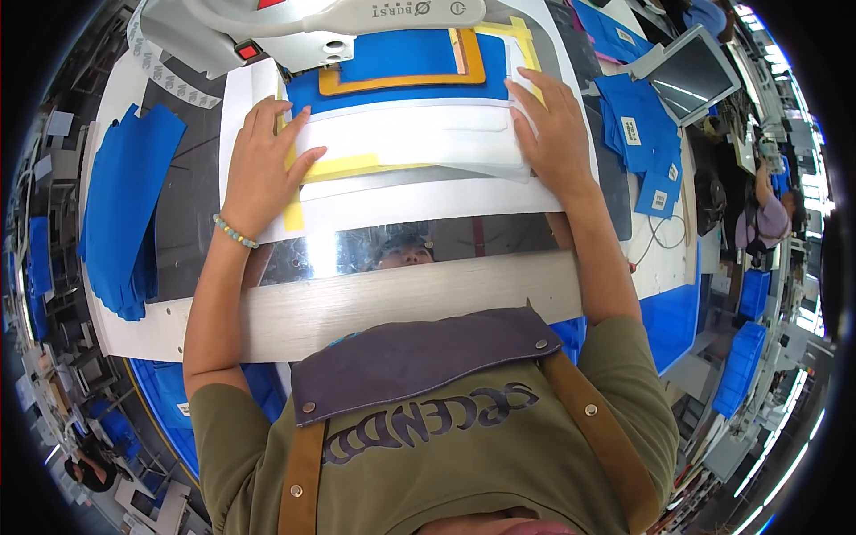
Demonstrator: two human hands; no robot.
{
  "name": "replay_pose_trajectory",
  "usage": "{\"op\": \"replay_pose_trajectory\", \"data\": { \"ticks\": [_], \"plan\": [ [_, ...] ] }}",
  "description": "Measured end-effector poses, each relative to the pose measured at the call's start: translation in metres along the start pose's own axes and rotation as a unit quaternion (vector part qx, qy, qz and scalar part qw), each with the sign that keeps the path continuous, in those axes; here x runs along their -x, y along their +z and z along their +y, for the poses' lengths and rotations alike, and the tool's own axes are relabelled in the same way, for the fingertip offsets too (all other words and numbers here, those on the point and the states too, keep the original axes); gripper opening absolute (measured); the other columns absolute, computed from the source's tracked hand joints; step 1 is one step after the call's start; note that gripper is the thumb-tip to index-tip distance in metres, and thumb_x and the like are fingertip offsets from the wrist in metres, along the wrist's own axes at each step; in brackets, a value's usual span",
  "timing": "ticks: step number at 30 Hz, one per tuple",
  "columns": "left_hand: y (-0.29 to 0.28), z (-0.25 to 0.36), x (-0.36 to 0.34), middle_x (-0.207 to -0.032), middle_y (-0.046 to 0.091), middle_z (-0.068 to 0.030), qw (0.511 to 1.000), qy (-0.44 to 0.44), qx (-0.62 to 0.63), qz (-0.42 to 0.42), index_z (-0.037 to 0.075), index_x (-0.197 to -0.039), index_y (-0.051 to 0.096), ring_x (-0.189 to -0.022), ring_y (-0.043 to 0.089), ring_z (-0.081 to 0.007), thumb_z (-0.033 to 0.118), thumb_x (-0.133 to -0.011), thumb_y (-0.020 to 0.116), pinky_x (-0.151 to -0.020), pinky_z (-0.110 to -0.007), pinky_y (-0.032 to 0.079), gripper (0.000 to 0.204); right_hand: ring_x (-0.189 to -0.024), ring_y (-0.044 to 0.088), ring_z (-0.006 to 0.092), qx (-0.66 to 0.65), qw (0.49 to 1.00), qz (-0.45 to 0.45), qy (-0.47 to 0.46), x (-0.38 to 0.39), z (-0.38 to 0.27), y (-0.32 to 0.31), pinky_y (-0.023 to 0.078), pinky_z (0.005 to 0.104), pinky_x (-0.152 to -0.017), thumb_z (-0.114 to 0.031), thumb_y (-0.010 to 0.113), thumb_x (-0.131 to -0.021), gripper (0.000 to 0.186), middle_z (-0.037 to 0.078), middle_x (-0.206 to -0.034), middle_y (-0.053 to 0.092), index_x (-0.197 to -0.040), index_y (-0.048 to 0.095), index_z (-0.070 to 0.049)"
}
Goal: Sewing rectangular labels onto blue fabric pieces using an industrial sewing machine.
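My left hand [264, 169] lies with fingers spread at the left edge of a white flat panel [410, 134]. Its fingertips touch the panel near a strip of yellow tape [334, 168]. At the panel's right edge rests my right hand [555, 134], fingers apart and thumb on the white surface. Beyond the panel, a blue sheet [303, 91] lies between the hands. An orange-yellow rectangular frame [401, 86] sits on top of that sheet, with blue showing inside it. A larger white sheet [428, 196] lies under everything.
A grey-white machine [259, 40] with a red switch and a handle overhangs the far side. Stacked blue pieces [129, 205] lie at left; more labelled blue pieces [633, 116] lie at right, by a monitor [698, 73]. A shiny metal strip [428, 247] runs along the near side.
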State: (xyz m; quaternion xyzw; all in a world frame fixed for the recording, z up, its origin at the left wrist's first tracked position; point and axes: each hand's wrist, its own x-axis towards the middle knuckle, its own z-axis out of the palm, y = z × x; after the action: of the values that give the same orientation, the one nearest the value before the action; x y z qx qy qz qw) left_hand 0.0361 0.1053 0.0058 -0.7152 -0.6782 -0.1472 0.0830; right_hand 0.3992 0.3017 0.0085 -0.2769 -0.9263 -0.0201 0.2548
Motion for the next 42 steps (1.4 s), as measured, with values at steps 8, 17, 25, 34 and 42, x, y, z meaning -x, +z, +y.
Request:
{"op": "replay_pose_trajectory", "data": {
  "ticks": [8, 17, 25, 34, 42],
  "plan": [
    [0.004, -0.003, 0.001, -0.140, 0.057, -0.0185, 1.000, 0.002, 0.006, 0.011, 0.003, -0.134, 0.071, -0.140, 0.049, -0.0401, 0.039, -0.095, 0.076, -0.114, -0.048, 0.044, 0.052, -0.144, 0.048, 0.0351, -0.062, 0.997, 0.041, 0.008, 0.003, 0.015, 0.003, 0.039, 0.0482, -0.116, -0.028, 0.072, -0.099, 0.029, 0.014, -0.146, 0.061, -0.122, 0.075, -0.009],
    [0.010, -0.008, 0.003, -0.145, 0.057, -0.0150, 1.000, -0.019, 0.019, -0.003, 0.007, -0.140, 0.068, -0.143, 0.049, -0.0377, 0.031, -0.095, 0.077, -0.117, -0.049, 0.041, 0.052, -0.153, 0.038, 0.0326, -0.016, 0.997, -0.072, 0.000, 0.006, 0.014, 0.008, 0.034, 0.0483, -0.124, -0.038, 0.062, -0.107, 0.040, 0.010, -0.158, 0.055, -0.136, 0.074, -0.014],
    [0.009, -0.006, 0.003, -0.144, 0.057, -0.0163, 1.000, -0.011, 0.025, 0.007, 0.004, -0.137, 0.068, -0.138, 0.052, -0.0357, 0.036, -0.096, 0.076, -0.112, -0.046, 0.043, 0.053, -0.156, 0.035, 0.0327, -0.033, 0.996, -0.077, 0.025, 0.009, 0.013, 0.006, 0.031, 0.0487, -0.126, -0.038, 0.063, -0.106, 0.040, 0.009, -0.161, 0.052, -0.137, 0.074, -0.015],
    [0.008, -0.005, 0.003, -0.145, 0.058, -0.0178, 0.997, -0.023, 0.070, 0.006, 0.005, -0.139, 0.068, -0.138, 0.054, -0.0378, 0.021, -0.095, 0.076, -0.116, -0.046, 0.042, 0.047, -0.136, 0.058, 0.0348, 0.060, 0.993, 0.104, 0.004, 0.002, 0.053, -0.020, 0.047, 0.0481, -0.107, -0.027, 0.074, -0.096, 0.024, 0.011, -0.145, 0.064, -0.113, 0.080, -0.011],
    [0.007, -0.008, 0.004, -0.146, 0.061, -0.0155, 0.995, -0.024, 0.078, 0.064, 0.005, -0.133, 0.072, -0.136, 0.057, -0.0338, 0.019, -0.098, 0.075, -0.112, -0.043, 0.048, 0.038, -0.099, 0.073, 0.0345, 0.029, 0.928, 0.113, 0.355, 0.043, 0.146, -0.115, 0.055, 0.0417, -0.090, -0.031, 0.077, -0.093, 0.028, 0.013, -0.107, 0.078, -0.106, 0.080, -0.007]
  ]
}}
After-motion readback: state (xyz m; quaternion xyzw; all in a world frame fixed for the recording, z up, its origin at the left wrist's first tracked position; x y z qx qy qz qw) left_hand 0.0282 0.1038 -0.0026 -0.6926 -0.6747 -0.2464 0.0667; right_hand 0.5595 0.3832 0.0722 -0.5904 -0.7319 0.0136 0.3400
